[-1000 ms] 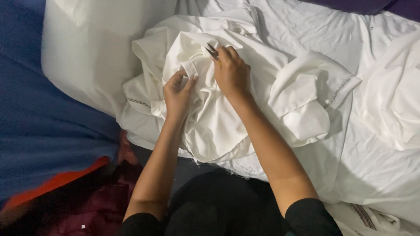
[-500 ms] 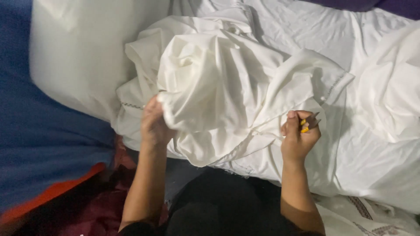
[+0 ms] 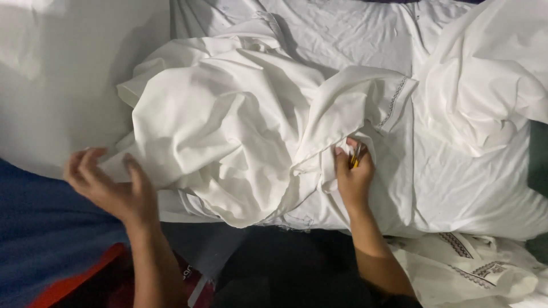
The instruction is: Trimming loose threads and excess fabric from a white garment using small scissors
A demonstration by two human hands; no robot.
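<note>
Right hand (image 3: 354, 177) on white garment (image 3: 228, 137)

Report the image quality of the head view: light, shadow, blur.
Head view: even, soft light on the white garment, folds casting mild shadows; the bottom edge falls into darkness; the left hand is motion-blurred, fingers spread; the right hand is sharper, pinching cloth with a small yellow tool.
</note>
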